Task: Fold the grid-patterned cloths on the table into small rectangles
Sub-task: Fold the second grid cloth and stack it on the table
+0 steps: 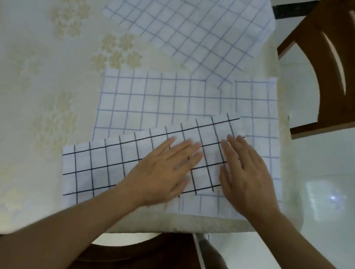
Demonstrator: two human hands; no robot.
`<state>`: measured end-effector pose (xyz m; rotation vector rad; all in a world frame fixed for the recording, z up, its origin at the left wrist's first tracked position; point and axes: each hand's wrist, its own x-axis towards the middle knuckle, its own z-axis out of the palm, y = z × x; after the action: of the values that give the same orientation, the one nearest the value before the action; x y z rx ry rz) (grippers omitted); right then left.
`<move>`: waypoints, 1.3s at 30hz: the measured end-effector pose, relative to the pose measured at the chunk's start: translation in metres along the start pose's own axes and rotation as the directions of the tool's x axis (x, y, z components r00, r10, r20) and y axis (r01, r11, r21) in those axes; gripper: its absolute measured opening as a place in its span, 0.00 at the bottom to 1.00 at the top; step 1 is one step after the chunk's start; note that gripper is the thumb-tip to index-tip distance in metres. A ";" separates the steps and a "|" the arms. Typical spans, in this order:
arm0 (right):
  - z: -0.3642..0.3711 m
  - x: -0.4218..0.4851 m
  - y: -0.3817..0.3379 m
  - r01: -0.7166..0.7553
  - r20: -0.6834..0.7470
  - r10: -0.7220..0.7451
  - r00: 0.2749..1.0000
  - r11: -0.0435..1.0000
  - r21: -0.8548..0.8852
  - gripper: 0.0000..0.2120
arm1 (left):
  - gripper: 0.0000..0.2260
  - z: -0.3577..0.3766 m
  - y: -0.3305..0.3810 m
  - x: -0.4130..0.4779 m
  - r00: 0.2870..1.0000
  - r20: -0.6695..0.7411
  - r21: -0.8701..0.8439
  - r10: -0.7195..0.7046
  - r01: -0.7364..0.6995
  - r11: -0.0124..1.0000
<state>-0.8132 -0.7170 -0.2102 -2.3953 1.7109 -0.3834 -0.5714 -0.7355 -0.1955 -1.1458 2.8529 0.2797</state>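
Pressing both palms flat, I hold down the white cloth with the black grid (120, 159), which lies as a long folded strip on the cream floral tablecloth (32, 49), partly over a white cloth with a thin blue grid (154, 99). My left hand (165, 170) rests near the strip's middle, fingers straight and slightly spread. My right hand (247, 177) lies just beside it toward 3 o'clock, fingers straight and close together, their tips on the strip's far end.

The strip's long axis runs from 8 o'clock to 2 o'clock, so its free end lies toward 8 o'clock from my fingers, nearer my left hand. I judge that end must come across next to shorten the strip.

A second blue-grid white cloth (187, 17) waits at 12 o'clock, and a brown wooden chair (351, 58) stands at 2 o'clock. I can read no writing, brand or label anywhere.
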 end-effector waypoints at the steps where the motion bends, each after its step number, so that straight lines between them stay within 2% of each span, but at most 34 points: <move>1: 0.000 -0.006 0.000 0.006 -0.024 -0.006 1.000 1.000 0.001 0.22 | 0.25 -0.003 -0.001 0.017 0.997 0.003 0.031 0.072 -0.072 0.997; 5: -0.005 -0.026 0.007 -0.011 -0.055 0.009 0.998 0.999 -0.040 0.21 | 0.24 -0.011 -0.006 0.074 0.955 0.058 0.124 0.291 -0.296 0.947; 7: -0.009 -0.029 0.012 -0.063 -0.061 0.060 0.996 0.997 -0.054 0.21 | 0.23 -0.013 -0.006 0.098 0.909 0.110 0.170 0.401 -0.415 0.894; 9: -0.009 -0.028 0.016 -0.130 -0.080 0.126 0.989 0.990 -0.045 0.21 | 0.20 -0.014 -0.006 0.118 0.880 0.114 0.176 0.461 -0.475 0.862; 13: -0.006 -0.020 0.020 -0.267 -0.124 0.260 0.958 0.963 -0.043 0.17 | 0.21 -0.016 -0.001 0.142 0.871 0.122 0.123 0.477 -0.490 0.863; 17: -0.004 -0.017 0.019 -0.333 -0.132 0.327 0.936 0.943 -0.024 0.15 | 0.19 -0.020 0.004 0.159 0.848 0.130 0.113 0.513 -0.527 0.842; 24: -0.004 -0.015 0.020 -0.350 -0.097 0.346 0.933 0.937 -0.020 0.19 | 0.16 -0.029 0.008 0.181 0.829 0.107 0.042 0.549 -0.555 0.831; 28: -0.001 -0.011 0.023 -0.372 -0.098 0.369 0.924 0.928 -0.021 0.18 | 0.16 -0.032 0.005 0.189 0.830 0.153 0.044 0.537 -0.548 0.835; 35: 0.002 -0.002 0.025 -0.391 -0.178 0.384 0.906 0.920 -0.006 0.10 | 0.10 -0.031 0.002 0.198 0.816 0.215 0.016 0.537 -0.553 0.833; 39: 0.005 0.005 0.025 -0.413 -0.211 0.412 0.886 0.910 0.041 0.06 | 0.04 -0.032 0.001 0.197 0.810 0.190 -0.024 0.554 -0.560 0.828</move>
<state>-0.8330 -0.7295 -0.2214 -1.9681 2.2521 -0.5856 -0.7142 -0.8752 -0.1868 -0.2176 2.9275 0.3377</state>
